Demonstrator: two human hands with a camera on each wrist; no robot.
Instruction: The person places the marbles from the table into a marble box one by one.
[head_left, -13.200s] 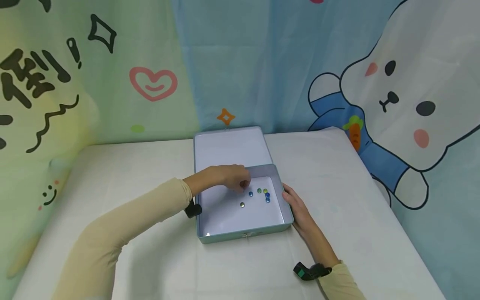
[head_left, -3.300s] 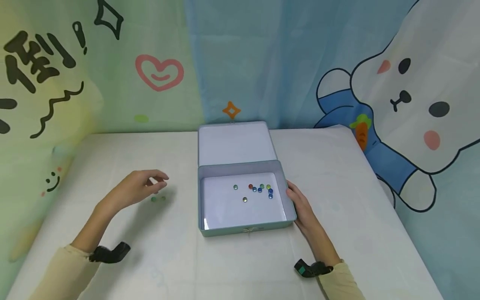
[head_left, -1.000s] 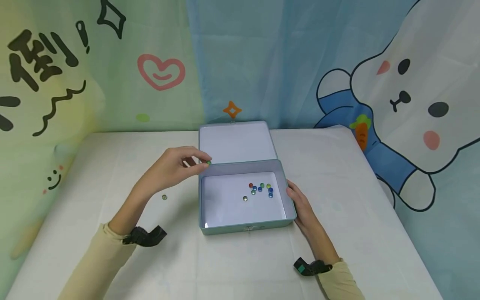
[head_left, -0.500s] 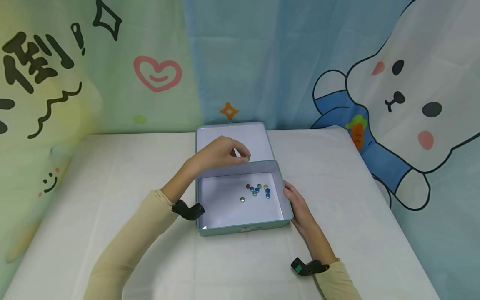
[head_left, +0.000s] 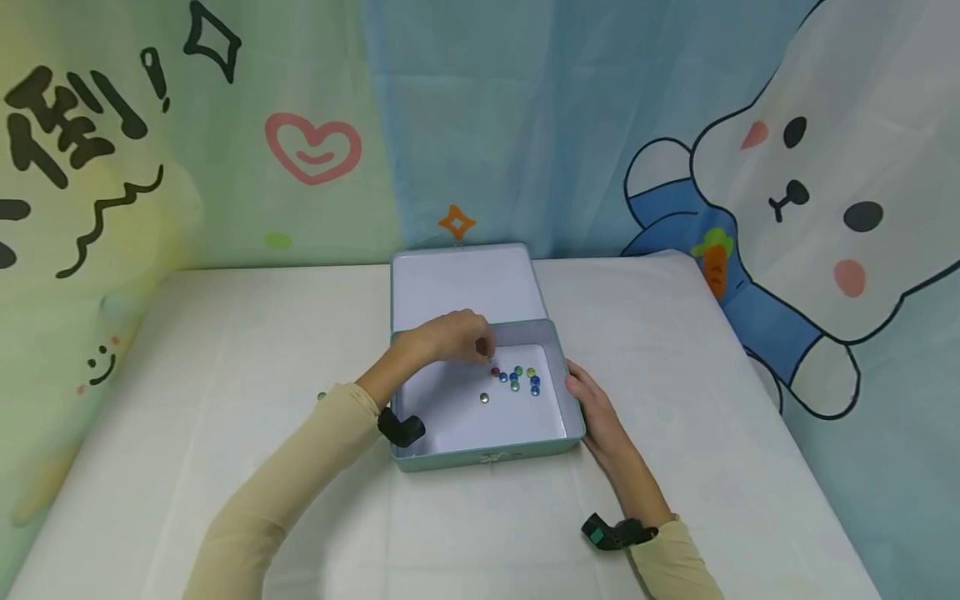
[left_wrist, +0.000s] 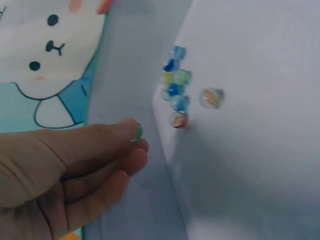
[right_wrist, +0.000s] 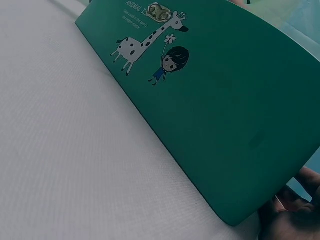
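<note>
A metal tin box [head_left: 487, 457] with its lid [head_left: 465, 287] folded back stands on the white cloth. My left hand [head_left: 450, 336] is inside it, over the back part, and pinches a green glass marble [left_wrist: 138, 132] between thumb and forefinger. Below those fingertips lies a red marble [head_left: 495, 372] at the end of a cluster of blue, green and yellow marbles [left_wrist: 174, 89]. One clear marble [head_left: 484, 398] sits apart, nearer the front. With curled fingers, my right hand [head_left: 598, 410] holds the box's right side; the right wrist view shows only part of that hand [right_wrist: 295, 212].
Another marble [head_left: 322, 396] lies on the table left of the box, partly behind my left sleeve. White cloth [head_left: 450, 533] covers the table. A printed curtain [head_left: 480, 125] hangs behind. In the right wrist view, the box's green front [right_wrist: 215, 100] bears a giraffe print and a clasp [right_wrist: 159, 12].
Half a second ago my left hand was over the lid's lower edge with the green marble; it has come down into the box. My right hand stays at the box's side.
</note>
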